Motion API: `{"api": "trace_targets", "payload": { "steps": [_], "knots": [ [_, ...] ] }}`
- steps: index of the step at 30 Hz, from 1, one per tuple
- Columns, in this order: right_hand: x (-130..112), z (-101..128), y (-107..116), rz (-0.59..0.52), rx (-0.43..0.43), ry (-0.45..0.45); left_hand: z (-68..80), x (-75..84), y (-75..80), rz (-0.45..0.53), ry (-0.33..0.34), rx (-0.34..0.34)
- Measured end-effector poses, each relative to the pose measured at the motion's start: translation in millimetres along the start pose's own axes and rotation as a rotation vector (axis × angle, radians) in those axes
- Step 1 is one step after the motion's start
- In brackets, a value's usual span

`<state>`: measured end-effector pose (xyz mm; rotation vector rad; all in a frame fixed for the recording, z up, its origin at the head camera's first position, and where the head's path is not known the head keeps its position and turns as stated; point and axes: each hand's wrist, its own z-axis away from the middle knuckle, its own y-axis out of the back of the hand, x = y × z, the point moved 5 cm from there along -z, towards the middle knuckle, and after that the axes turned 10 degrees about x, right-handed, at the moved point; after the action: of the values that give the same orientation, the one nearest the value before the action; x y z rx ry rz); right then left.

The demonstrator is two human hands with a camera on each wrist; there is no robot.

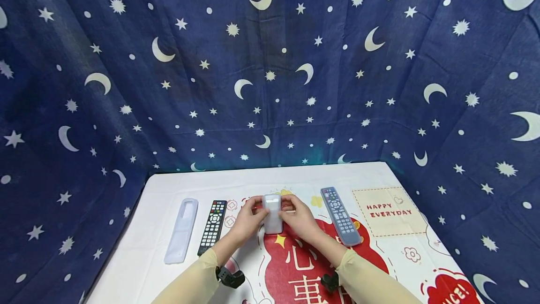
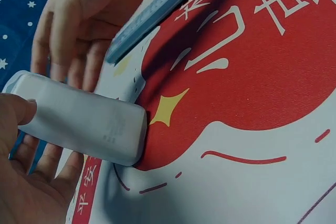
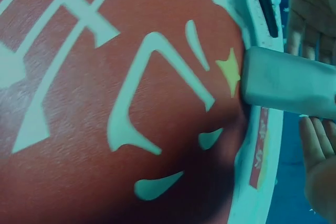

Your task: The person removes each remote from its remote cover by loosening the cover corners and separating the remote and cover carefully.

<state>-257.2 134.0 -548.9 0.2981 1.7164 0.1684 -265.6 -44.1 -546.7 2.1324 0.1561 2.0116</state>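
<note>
A short white remote control in a translucent sleeve [image 1: 273,222] is held upright between both hands over the middle of the table. My left hand [image 1: 249,219] grips its left side, and in the left wrist view the thumb [image 2: 27,109] presses on the near face with the fingers behind. My right hand [image 1: 300,219] pinches the right edge, thumb on the front. Faint printing shows through the sleeve's lower part in the left wrist view. In the right wrist view the remote's smooth end [image 3: 262,77] points toward the red print, with right-hand fingers [image 3: 315,140] along its lower side.
On the left lie an empty translucent sleeve [image 1: 181,231] and a black remote [image 1: 213,224]. A grey-blue sleeved remote [image 1: 341,217] lies on the right. The table's white cloth [image 1: 156,201] has red prints, and a dark blue star-patterned curtain [image 1: 270,97] hangs behind it.
</note>
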Motion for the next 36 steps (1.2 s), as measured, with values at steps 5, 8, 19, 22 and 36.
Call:
{"api": "trace_targets", "payload": {
  "steps": [5, 8, 19, 22, 36],
  "knots": [
    [-11, -3, 5, -0.024, 0.057, 0.072, 2.0, 3.2, -0.3, 0.013, -0.001, -0.005],
    [-12, -5, 6, -0.017, 0.077, 0.081, 2.2, 3.5, -0.1, 0.005, -0.005, -0.003],
    [-12, -11, 8, -0.093, 0.088, 0.018, 2.2, -0.3, 0.1, -0.051, -0.015, -0.016],
    [-10, -14, 8, -0.128, 0.075, -0.017, 1.8, -0.2, 0.6, -0.063, -0.039, -0.025],
    [8, -27, 5, -0.219, -0.028, -0.264, 4.8, 1.4, -1.8, -0.067, -0.063, -0.062]
  ]
}}
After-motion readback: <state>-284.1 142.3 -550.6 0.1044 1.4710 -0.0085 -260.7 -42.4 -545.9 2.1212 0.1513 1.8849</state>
